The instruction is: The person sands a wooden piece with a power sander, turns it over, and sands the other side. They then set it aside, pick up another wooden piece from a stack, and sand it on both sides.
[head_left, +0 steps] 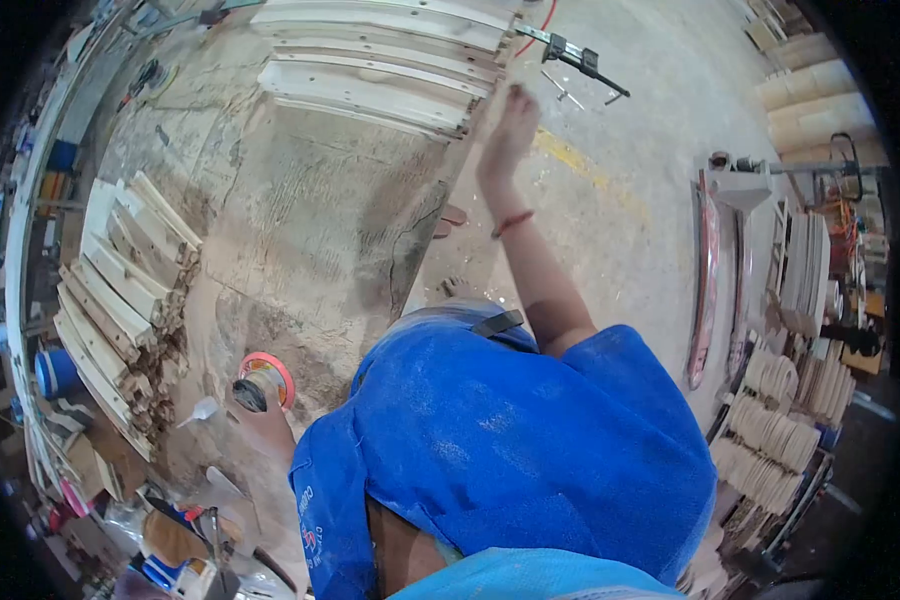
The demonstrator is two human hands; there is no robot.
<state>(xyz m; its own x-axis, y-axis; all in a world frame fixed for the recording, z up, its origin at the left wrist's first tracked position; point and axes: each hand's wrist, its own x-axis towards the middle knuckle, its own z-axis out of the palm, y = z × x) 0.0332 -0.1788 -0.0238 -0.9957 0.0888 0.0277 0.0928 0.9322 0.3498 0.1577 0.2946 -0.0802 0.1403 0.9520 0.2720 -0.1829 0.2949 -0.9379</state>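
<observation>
My left hand is closed around a round sander with a black top and a pinkish-red rim. It rests at the near left part of the dusty worktable. My right hand, slightly blurred, reaches forward past the table's right edge. Its fingertips are near the ends of several long, pale, curved wooden strips laid side by side with small holes in them. Whether the fingers touch a strip cannot be made out. A black bar clamp sits at the strips' far right end.
Stacked curved wooden pieces lie on the left. A white scoop-like item is near the sander. Cluttered tools and bags fill the near left. Shelving with wooden parts stands right, beyond the concrete floor.
</observation>
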